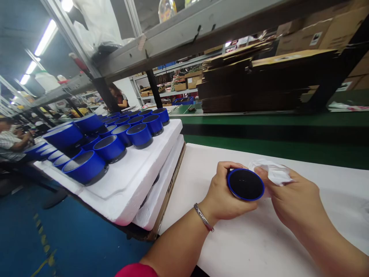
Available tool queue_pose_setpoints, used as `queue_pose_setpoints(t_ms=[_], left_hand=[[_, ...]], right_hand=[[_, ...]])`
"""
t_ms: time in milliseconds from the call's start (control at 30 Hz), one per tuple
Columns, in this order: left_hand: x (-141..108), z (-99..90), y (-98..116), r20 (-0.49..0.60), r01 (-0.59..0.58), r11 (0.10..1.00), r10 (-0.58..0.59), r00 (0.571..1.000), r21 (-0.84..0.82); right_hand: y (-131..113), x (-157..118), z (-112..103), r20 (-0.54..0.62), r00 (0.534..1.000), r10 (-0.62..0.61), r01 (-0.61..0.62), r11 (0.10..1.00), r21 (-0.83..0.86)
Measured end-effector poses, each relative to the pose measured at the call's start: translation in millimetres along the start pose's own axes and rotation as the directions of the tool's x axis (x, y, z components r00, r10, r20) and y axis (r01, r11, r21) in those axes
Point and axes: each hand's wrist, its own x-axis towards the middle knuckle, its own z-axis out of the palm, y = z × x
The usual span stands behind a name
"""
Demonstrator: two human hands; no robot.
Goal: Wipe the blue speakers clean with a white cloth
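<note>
Wiping looks to be the step in hand: a short blue cylinder with a round black top face (pixel 246 184) is held over a flat white worktop (pixel 236 250), its black face turned up toward the camera, while a crumpled white cloth or tissue (pixel 273 172) is bunched at its far right side. The next stroke would probably call for a steady hold on the left, light pressure through the cloth, and a small turn of the cylinder to present more of its side.

The left hand (pixel 217 194) grips the cylinder from the left — fingers curled round the far left of its side, thumb lying along the near side. Its wrist, ringed by a silver-coloured metal bracelet (pixel 203 216), looks fairly straight, with the forearm reaching in from the near left out of a pinkish-red sleeve (pixel 137 270). The right hand (pixel 296 198) reaches from the near right, its fingers pinched closed on the cloth, a fingertip right by the cylinder's edge; whether it presses there or only sits beside it, I cannot tell.

Left of the worktop, a thick white foam tray (pixel 138 173) bears many similar blue cylinders (pixel 86 167) — some resting on others — and past the worktop's far edge lies a long green surface (pixel 230 135).
</note>
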Motion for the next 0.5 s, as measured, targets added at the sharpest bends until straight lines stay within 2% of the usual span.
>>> queue_pose_setpoints(t_ms=[233, 400, 433, 500], left_hand=[[0, 1.3, 2, 0.014, -0.009, 1.000, 0.008, 1.000, 0.009], [3, -0.3, 5, -0.033, -0.105, 0.994, 0.106, 0.994, 0.033], [4, -1.4, 6, -0.047, -0.077, 0.997, 0.078, 0.996, 0.024], [6, -4.1, 10, -0.035, 0.076, 0.993, -0.079, 0.996, -0.089]], right_hand=[[0, 0, 0, 0.020, 0.999, 0.029, -0.029, 0.998, 0.047], [10, 4, 1, 0.065, 0.998, 0.006, -0.013, 0.994, 0.108], [11, 5, 1, 0.076, 0.997, -0.002, -0.008, 0.992, 0.127], [11, 4, 1, 0.083, 0.996, -0.022, 0.009, 0.987, 0.161]])
